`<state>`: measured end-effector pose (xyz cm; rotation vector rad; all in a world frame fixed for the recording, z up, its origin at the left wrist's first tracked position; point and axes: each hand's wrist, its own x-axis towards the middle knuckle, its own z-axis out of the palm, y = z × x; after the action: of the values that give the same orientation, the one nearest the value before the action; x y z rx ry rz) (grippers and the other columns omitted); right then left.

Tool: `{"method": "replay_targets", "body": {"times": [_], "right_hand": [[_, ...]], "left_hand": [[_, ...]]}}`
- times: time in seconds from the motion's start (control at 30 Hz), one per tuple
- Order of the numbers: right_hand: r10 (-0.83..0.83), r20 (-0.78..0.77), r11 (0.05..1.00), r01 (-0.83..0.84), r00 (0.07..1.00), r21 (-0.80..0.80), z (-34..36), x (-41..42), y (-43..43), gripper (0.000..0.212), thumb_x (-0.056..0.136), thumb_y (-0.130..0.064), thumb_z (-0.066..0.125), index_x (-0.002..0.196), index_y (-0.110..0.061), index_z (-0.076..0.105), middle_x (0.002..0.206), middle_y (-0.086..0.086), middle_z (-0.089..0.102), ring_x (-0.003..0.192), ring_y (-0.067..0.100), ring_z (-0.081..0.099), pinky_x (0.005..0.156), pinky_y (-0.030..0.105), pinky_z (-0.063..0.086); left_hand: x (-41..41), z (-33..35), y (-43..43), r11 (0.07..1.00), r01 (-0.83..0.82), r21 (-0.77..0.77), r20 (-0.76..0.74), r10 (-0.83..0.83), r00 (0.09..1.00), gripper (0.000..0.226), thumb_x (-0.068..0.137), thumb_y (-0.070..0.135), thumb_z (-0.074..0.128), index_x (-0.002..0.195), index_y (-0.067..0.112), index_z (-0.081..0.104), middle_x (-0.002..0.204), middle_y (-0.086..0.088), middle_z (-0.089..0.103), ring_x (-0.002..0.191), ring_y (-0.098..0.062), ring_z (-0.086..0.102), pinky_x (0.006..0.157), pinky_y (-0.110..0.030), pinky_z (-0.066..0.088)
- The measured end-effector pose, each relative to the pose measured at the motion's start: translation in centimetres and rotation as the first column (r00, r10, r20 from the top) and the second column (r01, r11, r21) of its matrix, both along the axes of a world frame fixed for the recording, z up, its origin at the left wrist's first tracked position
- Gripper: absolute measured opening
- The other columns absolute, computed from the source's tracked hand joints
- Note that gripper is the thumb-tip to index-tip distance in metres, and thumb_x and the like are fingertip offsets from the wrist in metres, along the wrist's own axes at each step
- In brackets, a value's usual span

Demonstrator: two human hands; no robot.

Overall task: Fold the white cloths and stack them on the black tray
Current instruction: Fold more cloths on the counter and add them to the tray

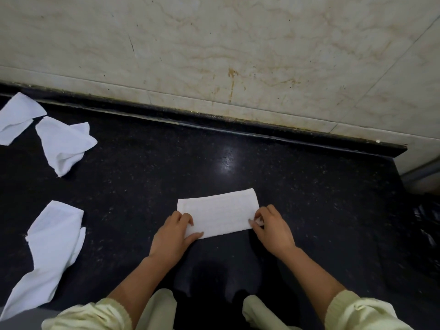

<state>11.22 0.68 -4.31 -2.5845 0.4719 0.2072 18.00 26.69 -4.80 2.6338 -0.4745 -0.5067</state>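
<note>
A folded white cloth lies flat as a rectangle on the black stone counter, in front of me. My left hand pinches its near left corner. My right hand pinches its near right corner. Three loose, crumpled white cloths lie to the left: one at the far left edge, one beside it, and a long one near the front left. No black tray is in view.
A stained marble wall rises behind the counter's raised back lip. The counter ends at the right, where something dark and shiny sits. My pale yellow sleeves fill the bottom.
</note>
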Motion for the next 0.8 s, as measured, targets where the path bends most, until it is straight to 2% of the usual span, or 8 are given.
{"method": "replay_targets", "body": {"times": [0.13, 0.27, 0.37, 0.53, 0.6, 0.67, 0.7, 0.8], "right_hand": [[-0.246, -0.065, 0.959, 0.253, 0.967, 0.127, 0.5, 0.3, -0.3, 0.045, 0.083, -0.039, 0.072, 0.115, -0.017, 0.050, 0.110, -0.006, 0.046, 0.097, 0.013, 0.053, 0.075, 0.028, 0.048], [-0.287, -0.123, 0.944, 0.302, 0.950, 0.131, 0.6, 1.1, 0.2, 0.054, 0.082, -0.030, 0.074, 0.125, -0.012, 0.049, 0.121, 0.004, 0.049, 0.106, 0.019, 0.054, 0.087, 0.032, 0.049], [-0.312, -0.187, 0.932, 0.338, 0.932, 0.131, 1.1, 1.9, 0.6, 0.050, 0.082, -0.023, 0.073, 0.122, -0.008, 0.047, 0.116, 0.008, 0.052, 0.105, 0.023, 0.055, 0.082, 0.033, 0.049], [-0.408, -0.327, 0.851, 0.485, 0.852, 0.204, 1.6, 3.3, 0.9, 0.036, 0.078, -0.012, 0.070, 0.104, -0.006, 0.045, 0.094, 0.007, 0.052, 0.084, 0.023, 0.055, 0.057, 0.028, 0.041], [-0.423, -0.353, 0.829, 0.514, 0.835, 0.223, 1.5, 3.7, 0.7, 0.022, 0.074, -0.011, 0.070, 0.082, -0.007, 0.051, 0.083, 0.007, 0.056, 0.075, 0.021, 0.055, 0.053, 0.026, 0.038], [-0.442, -0.358, 0.794, 0.544, 0.823, 0.272, 1.4, 3.9, 0.7, 0.024, 0.073, -0.011, 0.071, 0.063, -0.010, 0.048, 0.071, 0.005, 0.055, 0.072, 0.021, 0.054, 0.057, 0.027, 0.042], [-0.457, -0.359, 0.770, 0.564, 0.814, 0.298, 1.3, 3.9, 0.7, 0.025, 0.074, -0.012, 0.071, 0.062, -0.010, 0.050, 0.073, 0.005, 0.056, 0.078, 0.023, 0.056, 0.063, 0.029, 0.044], [-0.533, -0.329, 0.664, 0.627, 0.779, 0.407, 1.2, 3.9, 0.7, 0.016, 0.078, -0.018, 0.072, 0.074, -0.008, 0.060, 0.091, 0.010, 0.063, 0.093, 0.027, 0.058, 0.074, 0.034, 0.048]], "left_hand": [[-0.2, 0.3, 1.1, 0.997, -0.078, -0.008, -0.034, 0.078, 0.996, 0.045, 0.084, 0.059, 0.059, 0.115, 0.029, 0.047, 0.110, 0.010, 0.043, 0.090, -0.007, 0.049, 0.067, -0.022, 0.044], [-0.2, 0.5, 1.4, 0.973, -0.214, -0.085, -0.140, 0.201, 0.970, 0.069, 0.077, 0.052, 0.071, 0.131, 0.028, 0.036, 0.120, 0.005, 0.043, 0.099, -0.013, 0.054, 0.075, -0.030, 0.050], [0.2, 0.8, 0.7, 0.931, -0.341, -0.131, -0.233, 0.305, 0.923, 0.078, 0.074, 0.037, 0.079, 0.134, 0.020, 0.033, 0.122, -0.004, 0.050, 0.096, -0.017, 0.056, 0.079, -0.031, 0.049], [1.2, 1.3, -0.1, 0.857, -0.505, -0.104, -0.373, 0.437, 0.818, 0.063, 0.079, 0.024, 0.077, 0.126, 0.010, 0.037, 0.098, -0.006, 0.059, 0.086, -0.020, 0.058, 0.066, -0.029, 0.044], [1.4, 1.2, -0.2, 0.845, -0.527, -0.091, -0.406, 0.451, 0.795, 0.054, 0.078, 0.025, 0.078, 0.118, 0.011, 0.043, 0.098, -0.005, 0.058, 0.086, -0.020, 0.060, 0.067, -0.030, 0.048], [1.6, 1.0, -0.3, 0.838, -0.538, -0.092, -0.442, 0.450, 0.776, 0.040, 0.078, 0.026, 0.078, 0.106, 0.011, 0.053, 0.097, -0.004, 0.062, 0.087, -0.021, 0.063, 0.076, -0.037, 0.055], [1.7, 1.0, -0.4, 0.837, -0.540, -0.093, -0.451, 0.448, 0.772, 0.032, 0.079, 0.027, 0.077, 0.099, 0.011, 0.058, 0.094, -0.004, 0.064, 0.086, -0.021, 0.064, 0.078, -0.038, 0.056], [1.7, 1.1, -0.5, 0.844, -0.528, -0.097, -0.392, 0.455, 0.800, 0.020, 0.083, 0.026, 0.072, 0.090, 0.009, 0.062, 0.080, 0.003, 0.061, 0.076, -0.015, 0.060, 0.063, -0.026, 0.048]]}}
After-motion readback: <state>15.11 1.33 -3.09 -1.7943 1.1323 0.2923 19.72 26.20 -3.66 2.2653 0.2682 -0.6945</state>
